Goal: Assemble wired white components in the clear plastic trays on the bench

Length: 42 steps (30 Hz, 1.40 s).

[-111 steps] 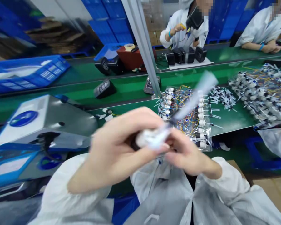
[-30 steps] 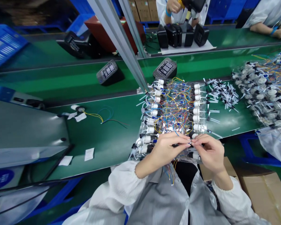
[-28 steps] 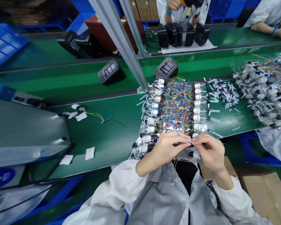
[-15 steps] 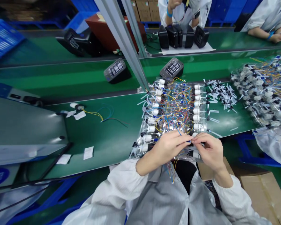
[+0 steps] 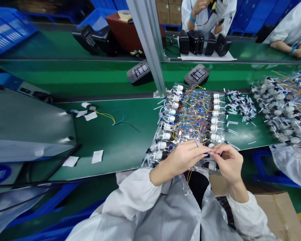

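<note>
A factory assembly line. Wired parts (image 5: pixel 194 112) reach the tabletop's (image 5: pixel 120 144) near edge; white-coated co-workers (image 5: pixel 287 26) are beyond its far edge.

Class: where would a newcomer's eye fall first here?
Probably the tangle of coloured wires between two columns of white parts, beyond the left hand and right hand pinching a small part. Next, two displays showing white digits on the green strip behind, and the jumbled heap at far right.

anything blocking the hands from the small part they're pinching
Nothing visible: the left hand and right hand meet fingertip to fingertip at the small part, which fingers mostly hide; the wired parts lie beneath, not between.
</note>
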Each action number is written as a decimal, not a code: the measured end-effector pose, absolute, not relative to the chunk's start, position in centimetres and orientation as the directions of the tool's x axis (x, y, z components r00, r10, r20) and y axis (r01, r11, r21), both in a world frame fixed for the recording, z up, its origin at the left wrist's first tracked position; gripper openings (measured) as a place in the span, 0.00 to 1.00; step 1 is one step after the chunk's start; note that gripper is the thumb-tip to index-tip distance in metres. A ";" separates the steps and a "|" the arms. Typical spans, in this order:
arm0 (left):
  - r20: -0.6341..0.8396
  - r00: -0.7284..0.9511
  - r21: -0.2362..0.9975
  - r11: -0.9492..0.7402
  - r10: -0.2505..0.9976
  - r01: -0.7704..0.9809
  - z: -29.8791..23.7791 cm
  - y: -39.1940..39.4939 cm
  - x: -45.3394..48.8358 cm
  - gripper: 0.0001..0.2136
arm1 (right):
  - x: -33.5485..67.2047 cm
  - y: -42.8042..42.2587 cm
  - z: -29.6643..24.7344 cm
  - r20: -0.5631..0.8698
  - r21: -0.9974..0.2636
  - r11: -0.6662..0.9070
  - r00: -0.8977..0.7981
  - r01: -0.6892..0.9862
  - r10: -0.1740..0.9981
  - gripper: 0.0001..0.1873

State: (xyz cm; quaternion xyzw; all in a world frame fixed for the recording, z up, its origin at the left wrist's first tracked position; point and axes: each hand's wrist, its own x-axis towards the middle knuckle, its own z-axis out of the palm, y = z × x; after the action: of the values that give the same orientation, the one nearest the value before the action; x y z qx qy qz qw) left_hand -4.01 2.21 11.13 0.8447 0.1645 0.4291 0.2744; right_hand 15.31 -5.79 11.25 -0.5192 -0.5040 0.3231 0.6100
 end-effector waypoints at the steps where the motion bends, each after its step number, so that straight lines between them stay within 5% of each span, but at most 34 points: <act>1: 0.628 0.599 0.591 -0.805 0.497 0.048 11.1 2.3 -4.1 0.10 | 15.5 -5.8 11.2 0.280 -0.957 0.247 0.268 0.152 0.922 0.11; 7: 0.608 0.634 0.592 -0.805 0.477 0.038 10.9 2.5 -4.2 0.09 | 16.3 -5.9 11.0 0.257 -0.946 0.212 0.169 0.247 0.952 0.08; 18: 0.558 0.496 0.762 -0.648 0.665 0.012 10.9 1.9 -3.7 0.08 | 15.4 -6.3 11.1 0.196 -0.980 0.182 0.313 0.073 0.929 0.09; 42: 0.547 0.617 0.677 -0.733 0.566 0.073 10.0 1.8 -3.4 0.12 | 17.6 -6.2 11.2 0.232 -0.915 0.174 0.120 0.364 0.965 0.03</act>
State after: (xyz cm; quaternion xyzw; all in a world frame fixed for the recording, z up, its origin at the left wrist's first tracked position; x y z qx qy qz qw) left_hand -3.37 1.84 9.97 0.8430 0.1896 0.3944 0.3127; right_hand 17.59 -6.23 11.19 -0.5648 -0.5885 0.3064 0.4908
